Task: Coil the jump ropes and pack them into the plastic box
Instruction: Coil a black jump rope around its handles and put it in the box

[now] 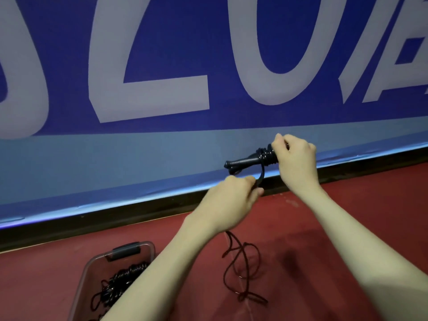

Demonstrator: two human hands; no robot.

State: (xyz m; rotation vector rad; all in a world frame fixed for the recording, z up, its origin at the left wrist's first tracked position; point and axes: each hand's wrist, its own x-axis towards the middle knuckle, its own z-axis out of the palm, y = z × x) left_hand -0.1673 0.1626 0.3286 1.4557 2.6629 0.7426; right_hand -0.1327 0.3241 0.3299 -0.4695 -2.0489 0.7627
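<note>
Nearest, low on the left, the box (83, 281) sits on the red floor (347, 216): clear, thin-walled plastic with rounded corners and a dark latch (125, 251) on its far rim, likely light and a little flexible. Inside lies a packed rope (120, 279), a dark tangle with a tightly wound section, partly hidden by the left forearm. Just right of the box, loose cord (243, 267) sprawls on the floor in slack, irregular loops; it looks thin, braided and limp, so it should bend anywhere and hold no shape by itself, and it probably snags on itself if pulled fast. Farther out, the left hand (229, 202) is raised, its fingers curled and pinching a short loop of cord under tension, the best place to feed each new turn. Beyond it, the right hand (294, 158) grips the handles (245, 162), fingers wrapped around their thick end where several turns are already wound. These handles are glossy black, hard, ribbed near the grip and tapered to a knob, seemingly light, stiff and slightly slick; holding them over the wraps keeps the turns from slipping. Behind stands a blue banner (162, 54) with large pale letters.
</note>
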